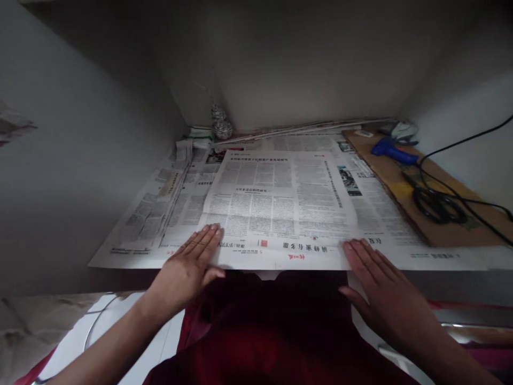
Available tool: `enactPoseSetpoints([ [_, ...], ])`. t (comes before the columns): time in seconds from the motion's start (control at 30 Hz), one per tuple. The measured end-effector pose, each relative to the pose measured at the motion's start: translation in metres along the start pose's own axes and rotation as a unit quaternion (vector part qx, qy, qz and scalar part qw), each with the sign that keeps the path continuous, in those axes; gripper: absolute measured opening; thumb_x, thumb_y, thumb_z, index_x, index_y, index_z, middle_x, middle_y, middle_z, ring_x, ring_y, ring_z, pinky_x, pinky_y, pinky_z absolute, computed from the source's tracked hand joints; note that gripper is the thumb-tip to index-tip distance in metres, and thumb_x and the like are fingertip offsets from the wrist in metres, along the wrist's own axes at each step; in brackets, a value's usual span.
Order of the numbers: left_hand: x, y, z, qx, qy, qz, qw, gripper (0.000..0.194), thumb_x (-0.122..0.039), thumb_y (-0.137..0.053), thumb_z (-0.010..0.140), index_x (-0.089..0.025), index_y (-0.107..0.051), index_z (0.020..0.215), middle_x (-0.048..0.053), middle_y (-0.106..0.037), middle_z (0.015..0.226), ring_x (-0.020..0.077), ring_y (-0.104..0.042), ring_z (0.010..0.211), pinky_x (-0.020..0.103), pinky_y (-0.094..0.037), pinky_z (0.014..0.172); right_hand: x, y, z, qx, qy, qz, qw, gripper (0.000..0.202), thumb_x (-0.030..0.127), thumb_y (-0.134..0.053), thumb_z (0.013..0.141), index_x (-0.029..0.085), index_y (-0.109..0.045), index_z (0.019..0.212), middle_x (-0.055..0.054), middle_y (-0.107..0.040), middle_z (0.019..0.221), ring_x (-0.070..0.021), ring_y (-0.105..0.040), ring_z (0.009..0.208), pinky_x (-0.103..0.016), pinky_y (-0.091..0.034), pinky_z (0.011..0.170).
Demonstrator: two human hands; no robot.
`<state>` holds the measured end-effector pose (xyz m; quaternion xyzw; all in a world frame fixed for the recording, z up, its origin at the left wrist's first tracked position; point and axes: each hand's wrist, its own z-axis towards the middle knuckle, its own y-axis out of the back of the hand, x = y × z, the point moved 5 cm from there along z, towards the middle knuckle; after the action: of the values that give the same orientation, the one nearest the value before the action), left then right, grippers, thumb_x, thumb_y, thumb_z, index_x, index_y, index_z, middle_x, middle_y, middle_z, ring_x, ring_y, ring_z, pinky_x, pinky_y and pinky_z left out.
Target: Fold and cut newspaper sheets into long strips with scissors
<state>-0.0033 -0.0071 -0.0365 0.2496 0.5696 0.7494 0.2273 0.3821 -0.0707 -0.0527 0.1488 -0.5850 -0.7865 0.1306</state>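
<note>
A newspaper sheet lies spread on a surface layered with more newspaper. My left hand rests flat on the paper by the sheet's near left corner, fingers extended and thumb near the front edge. By the near right corner, my right hand lies palm down with its fingers stretched out on the paper. Neither hand grips anything. Faint creases cross the sheet between them.
On the right, a cardboard piece carries a blue glue gun, black-handled scissors and a black cable. Rolled paper strips lie at left. A wrapped bundle stands at the back wall.
</note>
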Motion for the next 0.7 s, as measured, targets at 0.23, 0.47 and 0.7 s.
enactPoseSetpoints([
  [0.23, 0.032, 0.009, 0.004, 0.049, -0.042, -0.014, 0.998, 0.058, -0.024, -0.047, 0.094, -0.011, -0.047, 0.151, 0.014, -0.049, 0.155, 0.026, -0.051, 0.14, 0.037, -0.049, 0.111, -0.004, 0.001, -0.002, -0.025, -0.002, -0.022, 0.999, 0.074, 0.038, -0.037, 0.106, 0.012, -0.002, 0.165, -0.023, -0.048, 0.154, -0.037, -0.044, 0.144, -0.058, -0.047, 0.11],
  [0.47, 0.067, 0.001, 0.046, 0.132, 0.061, -0.034, 0.989, 0.069, 0.0, -0.039, 0.082, -0.012, -0.052, 0.149, 0.011, -0.05, 0.155, 0.0264, -0.046, 0.144, 0.042, -0.042, 0.117, 0.009, 0.002, 0.016, -0.035, 0.002, 0.008, 0.999, 0.061, 0.036, -0.045, 0.102, 0.009, -0.038, 0.157, -0.023, -0.053, 0.15, -0.0375, -0.048, 0.141, -0.057, -0.052, 0.107],
  [0.7, 0.093, -0.002, 0.065, -0.06, 0.34, -0.158, 0.925, 0.07, -0.035, -0.048, 0.098, -0.022, -0.024, 0.162, 0.016, -0.038, 0.163, 0.0359, -0.046, 0.143, 0.053, -0.045, 0.113, 0.038, 0.011, 0.045, -0.007, 0.002, 0.088, 0.996, 0.056, 0.037, -0.052, 0.1, 0.014, -0.05, 0.151, -0.018, -0.049, 0.155, -0.0367, -0.038, 0.147, -0.057, -0.044, 0.115],
])
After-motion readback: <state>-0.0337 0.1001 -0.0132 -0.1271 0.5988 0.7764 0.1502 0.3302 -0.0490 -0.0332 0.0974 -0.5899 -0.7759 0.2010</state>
